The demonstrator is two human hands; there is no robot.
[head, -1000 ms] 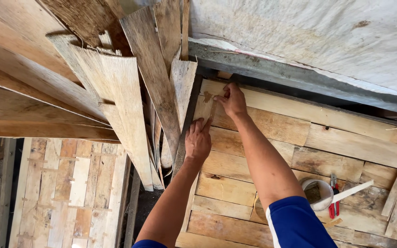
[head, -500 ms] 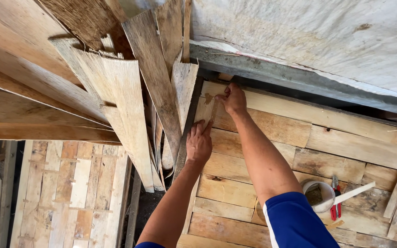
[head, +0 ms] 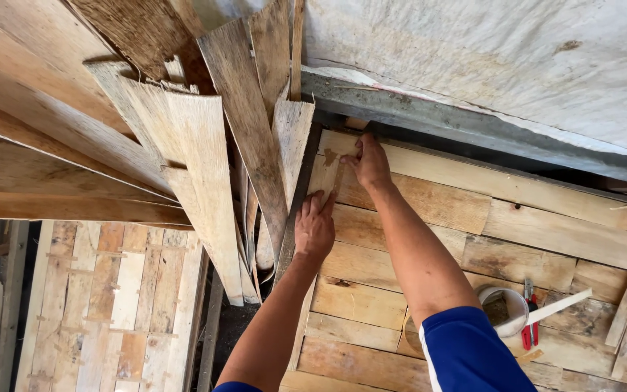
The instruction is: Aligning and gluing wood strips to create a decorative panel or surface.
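Fingers of right hand (head: 369, 161) pinch top of thin strip (head: 334, 181); left hand (head: 314, 229) presses it flat, fingers extended. Strip lies at panel (head: 473, 239) edge, apparently unfastened; planks mostly laid.

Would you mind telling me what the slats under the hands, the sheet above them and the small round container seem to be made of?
Slats: bare, unfinished wood, with visible grain, knots and stains. Sheet: pale, mottled and matte, possibly fibre-cement or a coated fabric; the look leaves it open. Container: smooth, white and thin-walled, likely plastic. The left hand and right hand press flat on the slats.
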